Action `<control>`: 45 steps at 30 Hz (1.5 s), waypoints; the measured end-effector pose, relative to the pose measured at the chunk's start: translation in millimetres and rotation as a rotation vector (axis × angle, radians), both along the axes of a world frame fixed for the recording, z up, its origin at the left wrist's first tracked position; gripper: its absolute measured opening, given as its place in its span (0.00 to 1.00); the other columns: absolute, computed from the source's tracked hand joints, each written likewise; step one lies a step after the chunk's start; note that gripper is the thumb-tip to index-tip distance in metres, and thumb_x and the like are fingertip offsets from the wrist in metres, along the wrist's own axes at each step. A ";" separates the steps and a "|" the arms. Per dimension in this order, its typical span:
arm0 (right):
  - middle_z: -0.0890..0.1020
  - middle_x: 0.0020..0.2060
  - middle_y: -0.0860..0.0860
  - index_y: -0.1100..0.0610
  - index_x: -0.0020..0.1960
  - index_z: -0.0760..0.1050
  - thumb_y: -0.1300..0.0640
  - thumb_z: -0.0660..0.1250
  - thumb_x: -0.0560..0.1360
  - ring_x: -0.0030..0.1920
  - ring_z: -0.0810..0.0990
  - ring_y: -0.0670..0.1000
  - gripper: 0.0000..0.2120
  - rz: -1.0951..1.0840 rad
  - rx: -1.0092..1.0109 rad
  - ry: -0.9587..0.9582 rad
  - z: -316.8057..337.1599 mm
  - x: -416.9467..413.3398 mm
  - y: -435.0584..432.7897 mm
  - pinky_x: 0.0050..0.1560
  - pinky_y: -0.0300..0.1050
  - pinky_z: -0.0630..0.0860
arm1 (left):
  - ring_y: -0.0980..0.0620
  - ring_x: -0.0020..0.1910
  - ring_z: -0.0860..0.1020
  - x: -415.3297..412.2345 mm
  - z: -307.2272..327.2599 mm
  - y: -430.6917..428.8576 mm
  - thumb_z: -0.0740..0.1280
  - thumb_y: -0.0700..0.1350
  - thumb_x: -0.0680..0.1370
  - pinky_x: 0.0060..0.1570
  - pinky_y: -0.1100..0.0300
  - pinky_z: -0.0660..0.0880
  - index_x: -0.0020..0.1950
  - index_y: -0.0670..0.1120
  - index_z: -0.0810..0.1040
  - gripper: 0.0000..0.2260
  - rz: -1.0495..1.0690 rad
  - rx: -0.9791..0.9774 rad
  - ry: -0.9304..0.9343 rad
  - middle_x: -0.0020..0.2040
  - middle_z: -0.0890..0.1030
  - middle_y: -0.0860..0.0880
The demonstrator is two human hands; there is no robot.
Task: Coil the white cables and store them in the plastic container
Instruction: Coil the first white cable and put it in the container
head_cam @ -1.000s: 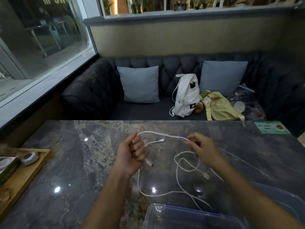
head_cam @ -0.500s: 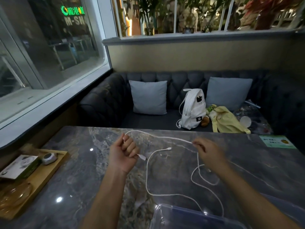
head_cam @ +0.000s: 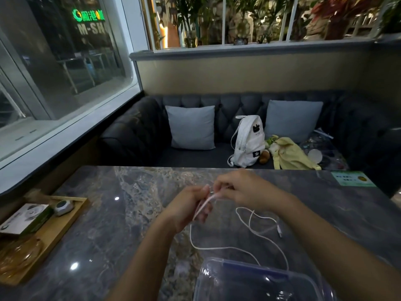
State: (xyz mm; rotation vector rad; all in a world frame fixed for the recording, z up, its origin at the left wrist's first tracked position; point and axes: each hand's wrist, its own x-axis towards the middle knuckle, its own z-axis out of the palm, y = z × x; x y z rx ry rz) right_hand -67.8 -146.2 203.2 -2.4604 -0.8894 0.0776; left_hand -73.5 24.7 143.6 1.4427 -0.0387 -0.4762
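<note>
A thin white cable [head_cam: 219, 248] trails in loose loops over the dark marble table [head_cam: 121, 213], one plug end [head_cam: 279, 230] lying to the right. My left hand [head_cam: 191, 208] is closed on a folded length of the cable above the table's middle. My right hand [head_cam: 243, 189] touches it from the right and pinches the same cable between its fingertips. A clear plastic container [head_cam: 260, 281] with a blue rim sits at the near edge, below both hands; a cable strand runs to its far rim.
A wooden tray [head_cam: 54, 231] with a small box, a round white device and an amber glass dish stands at the left edge. A green card [head_cam: 352, 178] lies at the far right corner. Behind the table is a dark sofa with cushions and a white backpack [head_cam: 249, 142].
My hands were apart with the cable stretched between them; now they have come together, folding the cable into my left hand. The view has tilted upward.
</note>
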 end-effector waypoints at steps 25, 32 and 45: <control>0.76 0.57 0.46 0.51 0.61 0.73 0.56 0.67 0.73 0.60 0.75 0.45 0.17 -0.082 0.390 0.315 -31.0 3.7 -12.3 0.58 0.34 0.70 | 0.57 0.18 0.49 -6.6 17.3 8.2 0.61 0.48 0.70 0.20 0.67 0.47 0.21 0.51 0.58 0.19 0.027 -0.241 0.024 0.16 0.58 0.56; 0.77 0.29 0.51 0.61 0.41 0.76 0.63 0.64 0.72 0.32 0.77 0.49 0.03 0.066 0.971 0.826 -29.8 -8.4 10.1 0.38 0.39 0.75 | 0.55 0.17 0.48 -12.6 14.6 0.5 0.59 0.52 0.73 0.17 0.67 0.48 0.19 0.52 0.56 0.23 0.031 -0.590 0.066 0.16 0.52 0.54; 0.67 0.20 0.46 0.59 0.35 0.76 0.58 0.62 0.76 0.20 0.63 0.43 0.12 -0.074 0.867 0.972 -31.8 -4.1 4.1 0.24 0.37 0.69 | 0.57 0.18 0.51 -7.5 23.1 5.7 0.56 0.51 0.76 0.19 0.68 0.61 0.28 0.48 0.74 0.19 -0.198 -0.323 0.174 0.17 0.63 0.56</control>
